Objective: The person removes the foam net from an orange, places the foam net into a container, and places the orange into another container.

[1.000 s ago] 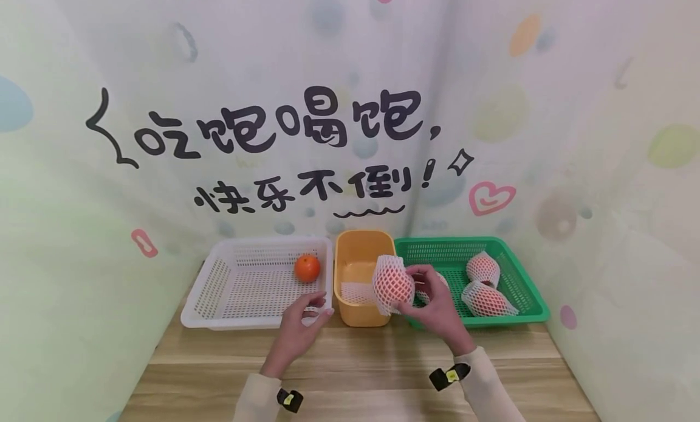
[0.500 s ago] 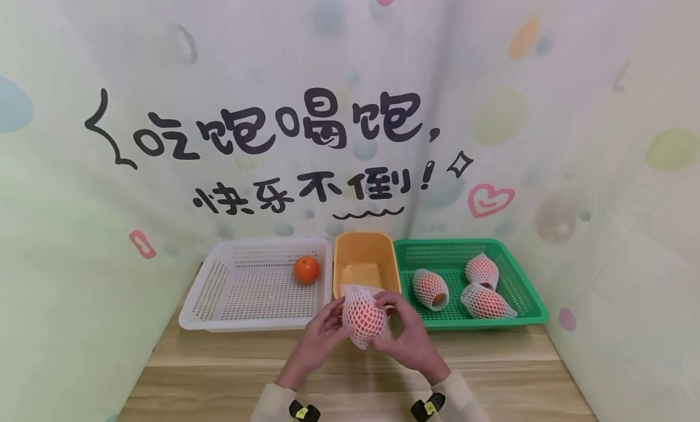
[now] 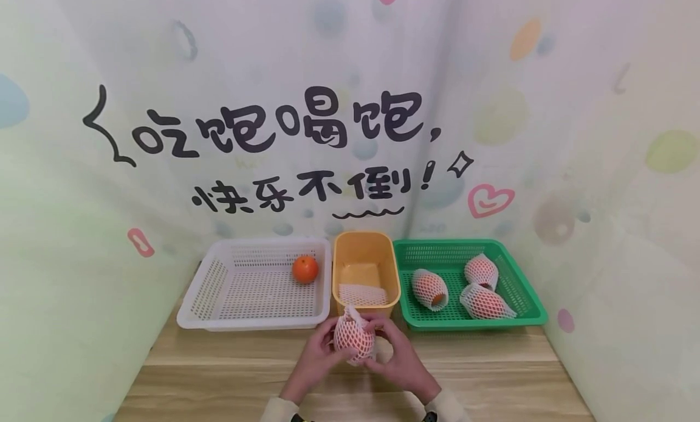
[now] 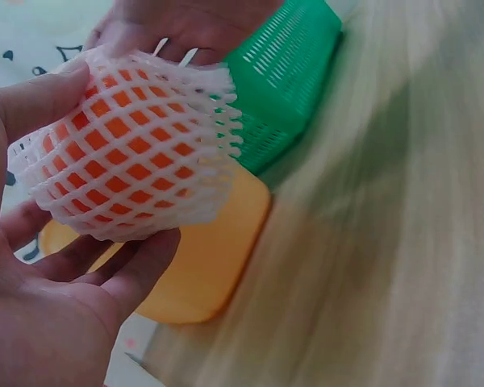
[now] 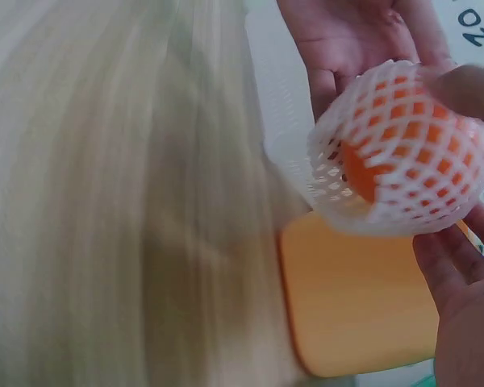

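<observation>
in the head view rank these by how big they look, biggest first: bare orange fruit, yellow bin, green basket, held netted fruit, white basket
White basket and green basket: look alike, so unranked
Yellow bin
Held netted fruit, perhaps enlarged by its net and nearness
Bare orange fruit

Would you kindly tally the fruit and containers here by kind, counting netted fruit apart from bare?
Netted fruit: 4, namely the held fruit and three in the green basket
Bare fruit: 1
Baskets: 2, the green one and the white basket
Yellow bin: 1
Total: 8
</observation>
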Demonstrator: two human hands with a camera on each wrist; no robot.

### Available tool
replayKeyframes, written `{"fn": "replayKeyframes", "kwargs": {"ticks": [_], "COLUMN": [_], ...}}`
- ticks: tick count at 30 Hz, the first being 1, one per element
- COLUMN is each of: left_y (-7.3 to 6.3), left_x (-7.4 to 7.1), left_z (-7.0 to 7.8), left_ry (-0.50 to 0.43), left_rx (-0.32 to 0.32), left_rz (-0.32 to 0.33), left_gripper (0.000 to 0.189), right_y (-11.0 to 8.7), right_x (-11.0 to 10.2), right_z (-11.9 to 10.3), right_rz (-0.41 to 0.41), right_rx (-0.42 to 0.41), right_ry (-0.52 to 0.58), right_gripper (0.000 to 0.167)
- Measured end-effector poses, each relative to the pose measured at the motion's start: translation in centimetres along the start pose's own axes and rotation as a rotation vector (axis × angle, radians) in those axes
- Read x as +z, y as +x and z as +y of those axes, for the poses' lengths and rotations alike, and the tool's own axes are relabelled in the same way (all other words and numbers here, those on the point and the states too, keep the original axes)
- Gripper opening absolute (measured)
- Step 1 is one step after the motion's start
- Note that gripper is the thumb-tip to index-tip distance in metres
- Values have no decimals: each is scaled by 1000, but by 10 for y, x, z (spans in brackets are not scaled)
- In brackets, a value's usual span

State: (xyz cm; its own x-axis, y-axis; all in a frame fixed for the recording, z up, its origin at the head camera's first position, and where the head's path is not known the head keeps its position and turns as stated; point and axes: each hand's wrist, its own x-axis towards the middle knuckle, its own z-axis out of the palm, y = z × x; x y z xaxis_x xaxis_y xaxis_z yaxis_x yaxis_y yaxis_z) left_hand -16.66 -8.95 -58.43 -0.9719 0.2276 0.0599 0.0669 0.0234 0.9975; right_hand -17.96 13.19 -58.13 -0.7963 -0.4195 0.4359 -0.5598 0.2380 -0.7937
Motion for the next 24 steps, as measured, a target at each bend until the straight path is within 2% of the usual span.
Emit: {"fn": "replayKeyframes", "kwargs": {"ticks": [4,6,10,13,17,24], "left_y": [0,1,2,2,2,2], "left_x": [2,3,5,7,10,13], "left_z": [-13,-19,-31,-40,-48,-52], "left_ry": [-3,-12,-42,-25,29,51], "left_rx": [14,17,17,27,56,33], "left_rz": [10,9,-10,-24,-13,46], "left_gripper": [68,69,70,69,66,60], "right_y": [-2,-3,-5,-7,-10,-14], "right_x": [4,6,9,10,10,11], "right_z": [6,9,17,23,30,40], "right_rz": [3,8,-14,-74,-137,-106], "right_rx": [158,226,331,374,381,353], "right_ry": [82,119,138,98,52,6], "right_gripper": [43,49,73,78,68,54]}}
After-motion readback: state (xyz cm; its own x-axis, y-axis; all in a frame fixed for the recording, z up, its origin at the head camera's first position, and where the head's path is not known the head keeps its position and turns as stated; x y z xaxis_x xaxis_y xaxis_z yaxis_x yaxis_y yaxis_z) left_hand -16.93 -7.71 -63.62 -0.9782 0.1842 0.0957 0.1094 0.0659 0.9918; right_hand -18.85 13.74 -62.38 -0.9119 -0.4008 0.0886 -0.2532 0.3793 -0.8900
